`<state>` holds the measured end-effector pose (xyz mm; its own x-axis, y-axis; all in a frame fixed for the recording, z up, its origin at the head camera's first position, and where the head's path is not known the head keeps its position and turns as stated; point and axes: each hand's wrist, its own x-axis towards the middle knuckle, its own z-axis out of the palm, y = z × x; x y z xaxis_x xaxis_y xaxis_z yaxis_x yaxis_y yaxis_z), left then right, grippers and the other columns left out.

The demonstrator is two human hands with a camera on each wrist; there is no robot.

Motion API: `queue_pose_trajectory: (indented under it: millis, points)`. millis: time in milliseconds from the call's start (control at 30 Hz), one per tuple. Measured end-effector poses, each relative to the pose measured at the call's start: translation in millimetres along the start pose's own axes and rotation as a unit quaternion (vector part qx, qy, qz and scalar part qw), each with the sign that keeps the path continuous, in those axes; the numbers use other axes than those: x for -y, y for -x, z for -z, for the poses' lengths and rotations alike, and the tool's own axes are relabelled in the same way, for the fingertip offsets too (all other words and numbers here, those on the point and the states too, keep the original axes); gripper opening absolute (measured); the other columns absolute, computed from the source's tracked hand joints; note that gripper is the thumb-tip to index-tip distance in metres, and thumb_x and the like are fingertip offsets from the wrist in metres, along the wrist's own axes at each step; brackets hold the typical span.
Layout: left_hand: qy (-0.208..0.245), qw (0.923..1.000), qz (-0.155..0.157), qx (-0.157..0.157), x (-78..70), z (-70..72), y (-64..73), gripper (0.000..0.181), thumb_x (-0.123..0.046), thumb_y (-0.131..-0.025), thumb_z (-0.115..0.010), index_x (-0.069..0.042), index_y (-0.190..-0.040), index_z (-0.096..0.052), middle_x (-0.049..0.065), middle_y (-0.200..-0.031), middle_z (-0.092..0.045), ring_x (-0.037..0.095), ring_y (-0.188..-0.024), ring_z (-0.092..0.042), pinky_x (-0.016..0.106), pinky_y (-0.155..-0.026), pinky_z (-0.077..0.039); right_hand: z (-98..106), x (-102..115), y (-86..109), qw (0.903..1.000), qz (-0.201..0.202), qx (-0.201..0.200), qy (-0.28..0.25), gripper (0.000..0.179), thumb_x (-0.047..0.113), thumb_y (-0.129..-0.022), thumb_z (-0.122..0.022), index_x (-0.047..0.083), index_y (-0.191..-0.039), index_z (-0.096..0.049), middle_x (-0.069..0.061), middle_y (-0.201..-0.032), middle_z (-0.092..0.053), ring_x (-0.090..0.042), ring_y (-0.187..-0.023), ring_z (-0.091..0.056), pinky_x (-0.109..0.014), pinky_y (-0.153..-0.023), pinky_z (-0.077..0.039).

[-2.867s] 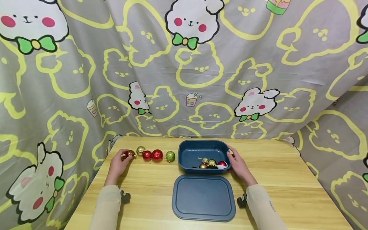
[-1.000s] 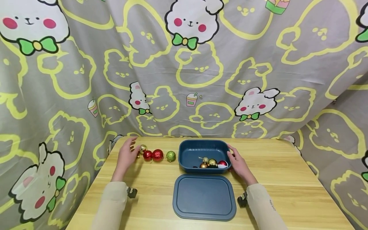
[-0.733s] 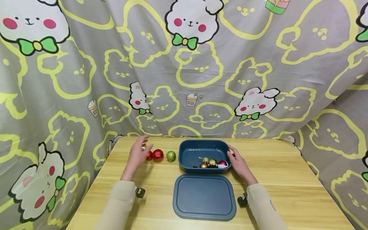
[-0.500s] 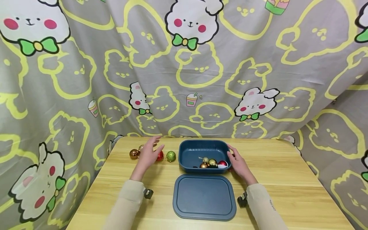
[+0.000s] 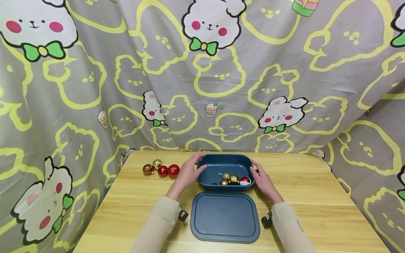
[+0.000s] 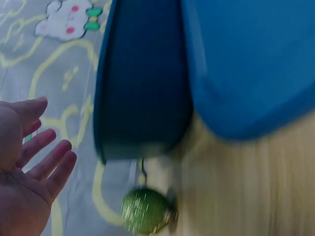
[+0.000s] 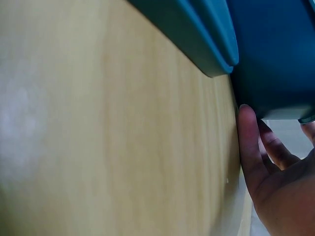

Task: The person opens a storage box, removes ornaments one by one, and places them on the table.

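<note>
My left hand [image 5: 188,172] hovers at the left end of the dark blue box [image 5: 227,188], fingers loose and spread, nothing in them. A green glitter Christmas bauble [image 6: 145,209] lies beside that end in the left wrist view; in the head view the hand hides it. My right hand [image 5: 262,178] rests against the box's right end; in the right wrist view its fairly straight fingers [image 7: 248,130] touch the wall, low near the table. Inside the box, several baubles lie toward the front right, among them a black-and-gold bauble [image 5: 233,179] and a red-and-white one [image 5: 245,180].
The blue-grey lid [image 5: 225,217] lies flat in front of the box. Left of the box sit a brown bauble [image 5: 147,169], a gold bauble [image 5: 157,163], a small red bauble [image 5: 162,171] and a larger red one [image 5: 173,170]. A patterned curtain [image 5: 227,80] hangs behind the table.
My left hand has let go of the brown bauble and swept right, over the row of baubles, to the box's left end. The right hand has stayed at the box.
</note>
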<state>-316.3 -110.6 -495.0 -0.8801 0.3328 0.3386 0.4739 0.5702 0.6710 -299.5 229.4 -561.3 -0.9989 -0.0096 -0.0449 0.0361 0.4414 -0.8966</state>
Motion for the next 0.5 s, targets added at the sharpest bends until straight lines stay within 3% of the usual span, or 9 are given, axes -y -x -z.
queue_pose_trajectory:
  millis: [300,500]
  points:
    - [-0.011,0.9955,-0.026,0.09,-21.8,-44.5,-3.4,0.046,-0.028,-0.104,-0.065,-0.018,-0.148,-0.055,0.011,-0.143,-0.061,0.032,-0.125,-0.064,0.047,-0.101,-0.056,0.3,-0.8,0.2,1.0,0.0,0.001,0.001,0.055,0.049,-0.112,-0.037,0.032,-0.163,-0.028,-0.028,-0.138,-0.054,-0.025,-0.075,-0.065,-0.037,-0.063,-0.062]
    - [-0.031,0.9913,-0.043,0.121,-30.9,-65.5,-7.3,0.047,-0.029,-0.103,-0.066,-0.014,-0.147,-0.057,0.01,-0.14,-0.064,0.028,-0.122,-0.065,0.044,-0.1,-0.057,-0.4,-0.6,0.8,1.0,-0.002,0.0,0.002,0.056,0.05,-0.111,-0.037,0.032,-0.164,-0.028,-0.028,-0.139,-0.054,-0.025,-0.076,-0.066,-0.037,-0.064,-0.062]
